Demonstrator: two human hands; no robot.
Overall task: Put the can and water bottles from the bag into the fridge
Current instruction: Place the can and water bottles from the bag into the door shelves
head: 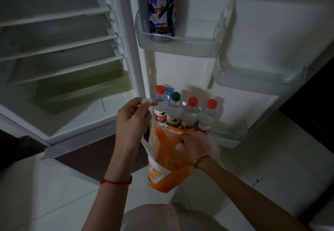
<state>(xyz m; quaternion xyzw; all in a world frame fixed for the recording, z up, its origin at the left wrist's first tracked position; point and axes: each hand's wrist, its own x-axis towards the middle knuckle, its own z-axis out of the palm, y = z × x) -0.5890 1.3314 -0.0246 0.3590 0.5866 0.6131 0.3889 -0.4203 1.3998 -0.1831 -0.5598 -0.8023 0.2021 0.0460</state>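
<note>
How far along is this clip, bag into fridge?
Done: the can stands in the upper door shelf, and four water bottles in the bottom door shelf. In hand: the left hand pinches the bag by its handle; the right hand is inside it. Left: anything the bag hides; I cannot tell.

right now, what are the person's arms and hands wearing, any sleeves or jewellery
Both forearms are bare, with no sleeves in view and no gloves. A thin red string bracelet circles the wrist of the left hand. A slim gold-coloured bangle sits at the wrist of the right hand, which shows only dimly through the orange bag, so rings there cannot be told.
</note>
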